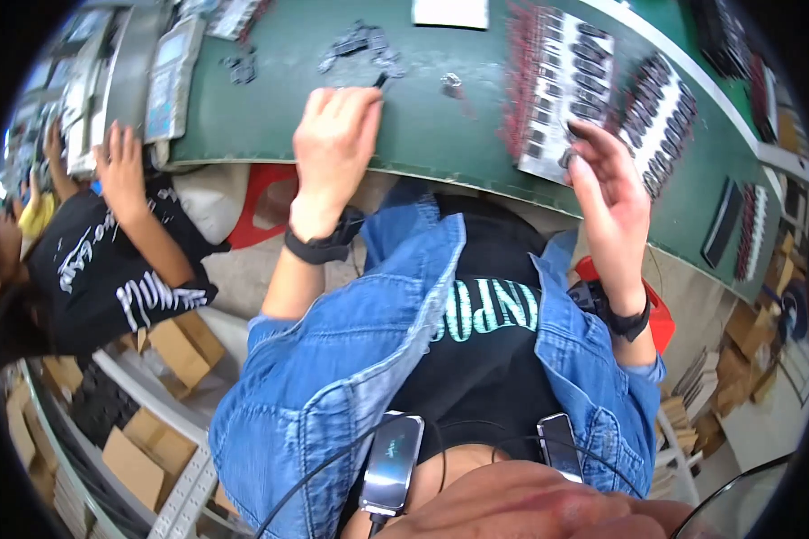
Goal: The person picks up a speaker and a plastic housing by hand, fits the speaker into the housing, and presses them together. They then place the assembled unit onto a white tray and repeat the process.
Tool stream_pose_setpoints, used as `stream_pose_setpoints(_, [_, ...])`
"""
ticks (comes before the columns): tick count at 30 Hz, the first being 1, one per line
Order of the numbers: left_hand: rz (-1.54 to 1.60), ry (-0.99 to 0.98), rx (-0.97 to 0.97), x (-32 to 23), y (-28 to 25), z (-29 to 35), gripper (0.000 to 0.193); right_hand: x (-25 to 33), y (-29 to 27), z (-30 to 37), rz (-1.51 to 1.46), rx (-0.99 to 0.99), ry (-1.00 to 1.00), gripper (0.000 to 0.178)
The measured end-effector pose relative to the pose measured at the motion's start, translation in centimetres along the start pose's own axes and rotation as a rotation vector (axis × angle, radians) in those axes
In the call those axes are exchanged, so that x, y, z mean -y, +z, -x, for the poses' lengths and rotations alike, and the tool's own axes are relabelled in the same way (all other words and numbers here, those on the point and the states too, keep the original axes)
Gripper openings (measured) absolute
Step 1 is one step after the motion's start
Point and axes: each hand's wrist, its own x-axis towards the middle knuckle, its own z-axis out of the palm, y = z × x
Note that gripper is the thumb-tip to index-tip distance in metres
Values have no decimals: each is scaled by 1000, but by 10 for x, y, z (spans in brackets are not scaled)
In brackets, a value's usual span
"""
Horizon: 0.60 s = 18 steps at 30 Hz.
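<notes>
My left hand (333, 139) is over the front part of the green table, its fingers closed in a pinch. A small black piece (381, 80) sticks out at its fingertips, close to a loose pile of small dark grey parts (361, 45). My right hand (613, 184) is at the near end of a white board (555, 58) carrying rows of small black parts with red wires. Between its thumb and index finger is a small dark part (566, 156), partly hidden by the fingers.
A second white board (652, 117) with black parts lies to the right. A small metallic piece with a red wire (452, 83) and a few grey parts (240, 67) lie on the green table (422, 135). On the left, a person's hand (123, 171) is beside a grey device (173, 76).
</notes>
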Motion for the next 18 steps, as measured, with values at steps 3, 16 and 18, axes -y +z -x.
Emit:
stream_pose_setpoints(3, [241,-158,-38,-20,-4,-3,14,3,-24,-16,-177,171,101,25])
stream_pose_setpoints(16, [1140,-383,407,-87,7,-55,27,-11,-39,-25,-675,168,130,25])
stream_pose_setpoints(18, [1159,-388,432,-92,7,-61,27,-14,-42,-29,-625,148,87,25])
